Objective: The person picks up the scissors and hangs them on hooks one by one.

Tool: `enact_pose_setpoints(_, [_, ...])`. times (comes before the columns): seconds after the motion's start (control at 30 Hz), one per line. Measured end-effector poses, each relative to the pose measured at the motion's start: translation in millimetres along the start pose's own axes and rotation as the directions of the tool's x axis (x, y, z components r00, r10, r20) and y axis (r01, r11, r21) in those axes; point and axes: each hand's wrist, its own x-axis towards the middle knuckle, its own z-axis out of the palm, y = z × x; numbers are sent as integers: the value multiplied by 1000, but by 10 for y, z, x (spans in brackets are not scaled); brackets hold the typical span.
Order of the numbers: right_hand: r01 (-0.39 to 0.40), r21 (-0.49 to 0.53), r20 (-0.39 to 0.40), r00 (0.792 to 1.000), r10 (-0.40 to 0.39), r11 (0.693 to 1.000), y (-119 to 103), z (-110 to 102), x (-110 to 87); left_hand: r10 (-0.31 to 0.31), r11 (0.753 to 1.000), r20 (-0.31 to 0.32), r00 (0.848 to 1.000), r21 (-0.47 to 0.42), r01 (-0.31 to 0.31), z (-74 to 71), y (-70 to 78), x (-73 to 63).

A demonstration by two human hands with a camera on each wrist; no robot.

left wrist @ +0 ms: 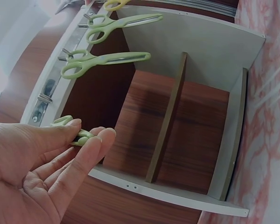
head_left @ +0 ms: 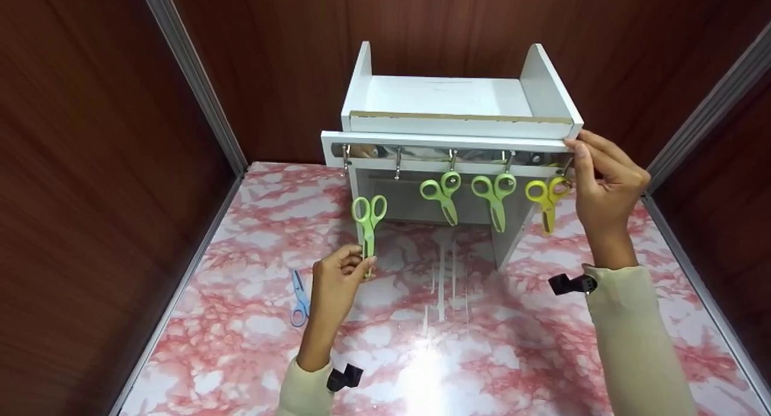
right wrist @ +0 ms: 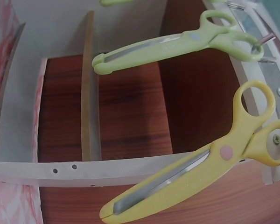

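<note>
My left hand [head_left: 340, 280] pinches a pair of green scissors [head_left: 368, 223] by the blade end, with its handle loops pointing up. These loops stand below the hooks at the left of a white hook rail [head_left: 421, 140]. At the rail's right end, my right hand [head_left: 608, 178] grips the board, thumb in front. Two more pairs of green scissors, one in the middle [head_left: 443, 194] and one to its right [head_left: 495, 199], hang by a loop from hooks. Yellow scissors [right wrist: 177, 182] hang on the hook nearest my right hand. In the left wrist view, fingers partly hide the held scissors.
A white shelf unit [head_left: 446, 127] carries the rail along its front. Blue scissors [head_left: 298, 295] lie on the red-and-white marbled table [head_left: 241, 344], left of my left forearm. Brown wood-look panels [head_left: 289, 61] enclose the table at the back and sides.
</note>
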Motion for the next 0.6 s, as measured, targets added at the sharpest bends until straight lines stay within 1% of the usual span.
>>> enact_pose_setpoints(0.3, [-5,4,-12,1000,5,1000,-10,-2,-2,45,999,2,999,11,-45,12,109,12])
enact_pose_setpoints(0.6, [-11,-2,6,1000,11,1000,-40,-11,5,93,996,-16,996,6,-93,69,197,43])
